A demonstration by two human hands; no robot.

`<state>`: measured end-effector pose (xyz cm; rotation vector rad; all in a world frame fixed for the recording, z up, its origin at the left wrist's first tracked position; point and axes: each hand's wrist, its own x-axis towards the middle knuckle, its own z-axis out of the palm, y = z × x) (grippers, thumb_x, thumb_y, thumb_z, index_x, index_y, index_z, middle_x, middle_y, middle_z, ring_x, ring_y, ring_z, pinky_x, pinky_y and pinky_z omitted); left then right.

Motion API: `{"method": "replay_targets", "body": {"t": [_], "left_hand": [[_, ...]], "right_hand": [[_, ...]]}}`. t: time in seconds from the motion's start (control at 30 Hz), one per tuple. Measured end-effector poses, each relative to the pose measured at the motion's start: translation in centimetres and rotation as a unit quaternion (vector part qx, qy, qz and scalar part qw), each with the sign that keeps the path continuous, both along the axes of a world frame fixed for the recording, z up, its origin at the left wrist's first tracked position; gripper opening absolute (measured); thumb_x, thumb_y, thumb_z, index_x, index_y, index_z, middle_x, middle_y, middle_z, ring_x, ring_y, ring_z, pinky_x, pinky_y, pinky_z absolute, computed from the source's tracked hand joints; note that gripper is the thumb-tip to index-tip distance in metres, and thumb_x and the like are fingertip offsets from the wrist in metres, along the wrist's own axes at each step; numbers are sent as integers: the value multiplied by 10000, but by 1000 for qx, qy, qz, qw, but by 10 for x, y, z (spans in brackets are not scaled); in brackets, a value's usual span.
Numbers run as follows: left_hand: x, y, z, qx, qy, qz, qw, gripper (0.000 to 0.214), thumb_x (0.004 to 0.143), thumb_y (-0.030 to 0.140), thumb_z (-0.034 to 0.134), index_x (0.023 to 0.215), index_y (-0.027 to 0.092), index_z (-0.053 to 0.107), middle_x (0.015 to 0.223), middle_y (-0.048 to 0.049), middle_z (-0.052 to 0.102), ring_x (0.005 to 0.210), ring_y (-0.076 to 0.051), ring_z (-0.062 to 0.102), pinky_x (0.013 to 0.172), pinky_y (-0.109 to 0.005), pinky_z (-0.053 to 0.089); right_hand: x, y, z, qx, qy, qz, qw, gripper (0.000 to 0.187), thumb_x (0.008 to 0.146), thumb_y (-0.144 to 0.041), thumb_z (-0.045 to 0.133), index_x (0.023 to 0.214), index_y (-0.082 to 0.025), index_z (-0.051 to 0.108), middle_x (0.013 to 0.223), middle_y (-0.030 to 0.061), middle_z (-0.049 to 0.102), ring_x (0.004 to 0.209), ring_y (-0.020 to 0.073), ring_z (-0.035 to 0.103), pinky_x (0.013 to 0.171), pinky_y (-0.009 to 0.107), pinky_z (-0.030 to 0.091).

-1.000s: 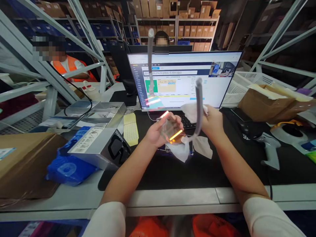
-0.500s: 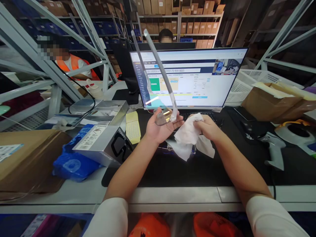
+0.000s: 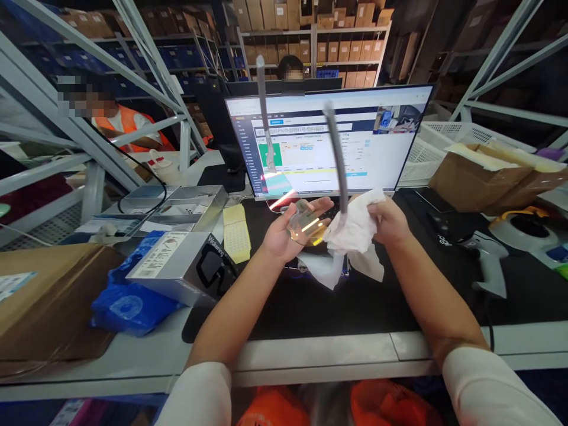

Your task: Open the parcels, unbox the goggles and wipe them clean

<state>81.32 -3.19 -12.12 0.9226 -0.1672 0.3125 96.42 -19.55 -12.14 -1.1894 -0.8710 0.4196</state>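
Observation:
My left hand point(image 3: 280, 238) is closed on a pair of glasses point(image 3: 305, 225) by one clear, tinted lens, thumb on the near side. Both temples stick up in front of the monitor, and the lenses catch bright reflections. My right hand point(image 3: 393, 221) grips a crumpled white wipe point(image 3: 355, 223), which lies against the glasses near the base of the right temple. Below the hands, another white sheet point(image 3: 326, 272) rests over something on the black mat point(image 3: 266, 307); what is under it is mostly hidden.
The lit monitor point(image 3: 319, 160) stands just behind the hands. To the left are a silver box point(image 3: 177, 269), a blue plastic bag point(image 3: 128, 305), a yellow notepad point(image 3: 236, 234) and a brown carton point(image 3: 53, 296). On the right lie a barcode scanner point(image 3: 490, 260) and a tape roll point(image 3: 530, 225).
The glasses have turned, so their temples stand further apart and the right one has swung right. My right hand has moved slightly right, and the wipe now meets the glasses.

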Motion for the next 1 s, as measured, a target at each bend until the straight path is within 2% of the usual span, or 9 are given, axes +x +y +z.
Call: {"method": "replay_targets", "body": {"t": [0.13, 0.3, 0.4, 0.47, 0.53, 0.63, 0.73, 0.93, 1.0], "left_hand": [[-1, -1, -1, 35, 14, 10, 999, 426, 768, 600, 788, 880, 197, 707, 1287, -109, 703, 1410, -370, 529, 1163, -545, 463], [-2, 6, 6, 64, 14, 93, 993, 374, 828, 585, 734, 891, 217, 716, 1207, -83, 728, 1360, -341, 576, 1093, -528, 531], [-2, 8, 9, 67, 11, 104, 992, 369, 837, 582, 736, 874, 216, 713, 1154, -82, 735, 1315, -332, 609, 1048, -502, 563], [-2, 9, 8, 75, 7, 101, 992, 373, 833, 589, 740, 874, 219, 718, 1136, -81, 736, 1294, -334, 621, 1026, -494, 574], [-1, 11, 5, 85, 2, 97, 992, 373, 827, 590, 747, 883, 221, 724, 1134, -82, 733, 1281, -331, 625, 1031, -495, 569], [1, 14, 2, 93, 0, 93, 991, 371, 823, 573, 761, 905, 212, 730, 1148, -95, 725, 1261, -315, 633, 1040, -475, 562], [4, 17, 2, 100, 2, 95, 991, 367, 811, 568, 778, 903, 215, 737, 1133, -93, 726, 1226, -286, 647, 992, -413, 584], [10, 15, 1, 126, 42, 130, 983, 321, 776, 568, 804, 837, 256, 759, 1095, -54, 751, 1168, -269, 673, 896, -364, 625], [14, 14, -1, 136, 46, 145, 979, 309, 790, 573, 777, 827, 267, 764, 1068, -27, 768, 1148, -257, 682, 887, -355, 631]], "right_hand": [[20, -6, 3, -59, -85, -92, 990, 218, 660, -379, 668, 743, -178, 651, 736, 39, 648, 728, 224, 624, 665, 349, 525], [88, -40, 19, -93, -176, -273, 941, 241, 810, -367, 661, 971, -189, 689, 976, 63, 744, 939, 250, 687, 821, 380, 577], [122, -59, 1, -304, -184, -199, 913, 228, 858, -244, 590, 1047, -171, 696, 976, 75, 763, 913, 238, 716, 816, 356, 592], [130, -68, -22, -466, -220, -133, 846, 201, 829, -199, 624, 1001, -157, 720, 933, 87, 767, 875, 253, 725, 811, 362, 593], [128, -74, -45, -542, -260, -121, 789, 212, 765, -170, 696, 969, -136, 739, 948, 125, 767, 910, 303, 724, 857, 409, 583], [121, -84, -69, -535, -308, -180, 766, 476, 752, -196, 730, 1217, -97, 697, 1248, 219, 697, 1160, 392, 652, 1014, 506, 509], [111, -94, -82, -496, -355, -249, 753, 688, 864, -276, 648, 1505, -88, 483, 1533, 256, 477, 1406, 419, 454, 1136, 586, 381], [89, -116, -91, -435, -429, -216, 761, 297, 935, -308, 588, 1158, -187, 744, 1451, 137, 600, 1426, 317, 453, 1189, 531, 346], [98, -144, -83, -398, -433, -273, 761, 307, 963, -317, 536, 1154, -196, 744, 1462, 126, 588, 1437, 293, 446, 1205, 510, 344]]}}
